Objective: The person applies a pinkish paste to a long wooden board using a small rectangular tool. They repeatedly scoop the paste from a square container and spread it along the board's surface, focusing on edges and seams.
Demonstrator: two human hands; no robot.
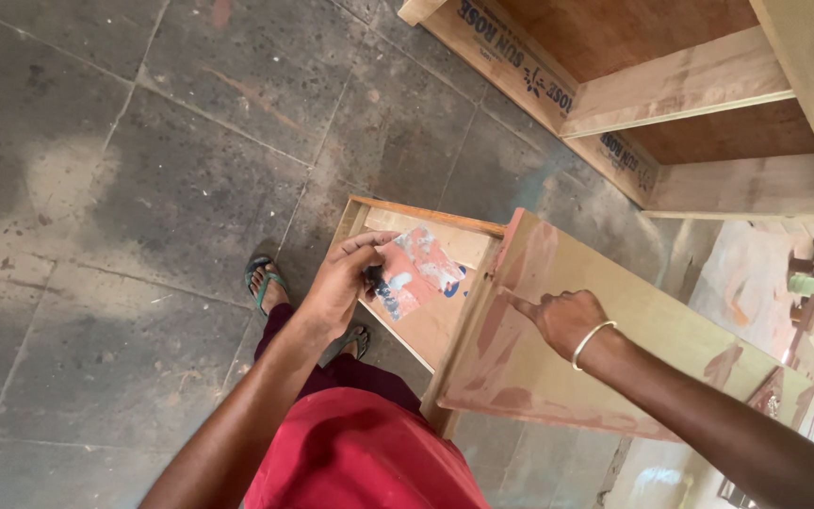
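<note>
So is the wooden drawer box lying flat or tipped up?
Tipped up: the wooden drawer box stands on edge on the floor, its smeared panel slanting under the right hand.

Two printed markings show on the edge boards of the wooden shelf unit lying at the top of the view. The upper printed label (514, 58) is a run of dark lettering along the pale plywood edge. The lower printed label (626, 158) sits further along the same edge, smaller and partly cut off.

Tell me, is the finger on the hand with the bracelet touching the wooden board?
Touching. The head view shows the right hand with its pointing fingertip pressed on the wooden board, on a reddish putty smear, with no gap showing.
</note>
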